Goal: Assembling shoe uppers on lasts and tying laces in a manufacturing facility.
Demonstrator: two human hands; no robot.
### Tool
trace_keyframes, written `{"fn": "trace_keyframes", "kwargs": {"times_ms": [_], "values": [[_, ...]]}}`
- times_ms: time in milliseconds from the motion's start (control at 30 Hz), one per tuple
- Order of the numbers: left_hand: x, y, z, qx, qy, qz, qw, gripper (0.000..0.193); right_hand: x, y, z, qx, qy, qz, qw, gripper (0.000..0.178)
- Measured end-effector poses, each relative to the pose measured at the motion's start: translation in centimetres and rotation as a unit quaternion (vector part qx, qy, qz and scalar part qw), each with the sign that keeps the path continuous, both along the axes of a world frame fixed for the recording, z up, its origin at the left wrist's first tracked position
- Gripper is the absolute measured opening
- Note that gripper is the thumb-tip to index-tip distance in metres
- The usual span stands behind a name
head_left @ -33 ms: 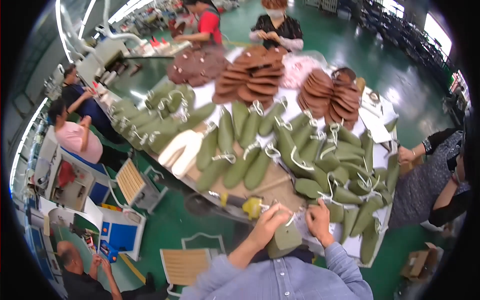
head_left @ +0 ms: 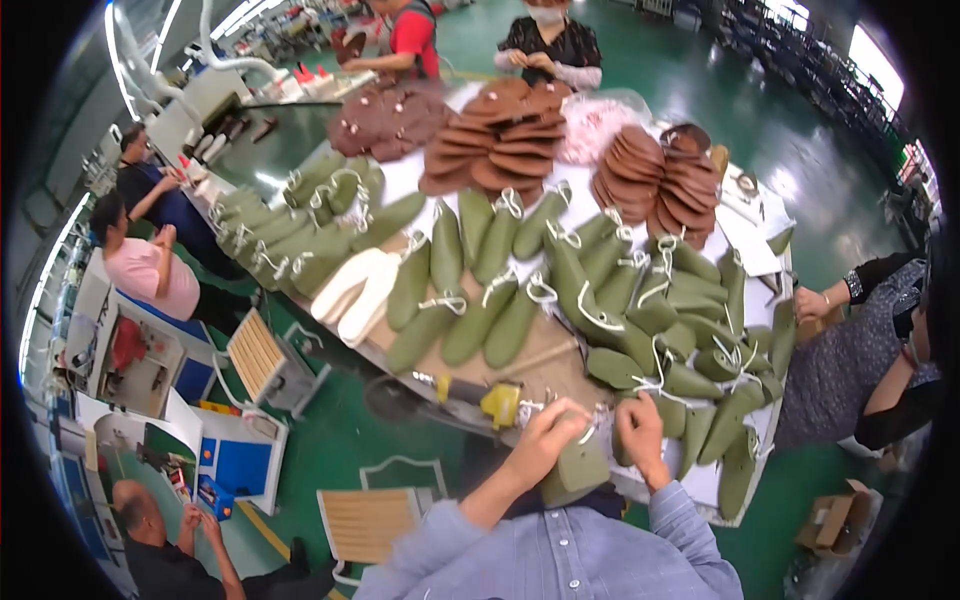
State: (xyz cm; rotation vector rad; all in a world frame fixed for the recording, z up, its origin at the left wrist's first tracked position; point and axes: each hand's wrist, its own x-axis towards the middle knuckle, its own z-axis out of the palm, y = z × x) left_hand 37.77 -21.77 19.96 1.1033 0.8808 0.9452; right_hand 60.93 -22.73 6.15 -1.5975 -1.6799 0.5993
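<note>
Close to my body, my left hand (head_left: 548, 432) is closed on a green shoe last (head_left: 577, 468), its flat heel end turned toward me. White string shows at the fingers of this hand. Just right of the last, my right hand (head_left: 640, 430) is closed with the fingers curled in; what it holds, if anything, is hidden. A yellow-and-black power tool (head_left: 490, 402) lies at the table edge, left of my hands. Beyond them, green lasts with white string loops (head_left: 515, 325) lie in rows and in a heap on the right.
Brown sole-shaped pieces (head_left: 495, 140) are stacked at the table's far side. A white pair of sole shapes (head_left: 357, 290) lies left of the lasts. One person (head_left: 850, 350) stands at the right edge; others work around. A slatted chair (head_left: 370, 530) stands at lower left.
The whole view has shifted slightly. My left hand, with the last, sits a little closer to my right hand; both keep nearly the same pose.
</note>
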Motion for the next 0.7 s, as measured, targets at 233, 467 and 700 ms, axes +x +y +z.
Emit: {"fn": "trace_keyframes", "kwargs": {"times_ms": [233,467,700], "values": [[8.4,-0.2,-5.5,-0.033,0.214,-0.073,0.974,0.047,-1.7,-6.0,5.4,-0.145,0.376,-0.010,0.915,0.055],[9.5,-1.4,-7.6,0.013,0.129,-0.080,0.988,0.049,-2.4,-8.5,2.0,-0.210,0.463,-0.119,0.853,0.058],[7.6,0.8,-0.8,0.140,0.194,-0.155,0.959,0.035,-1.8,-6.2,3.2,-0.226,0.326,-0.034,0.917,0.050]]}}
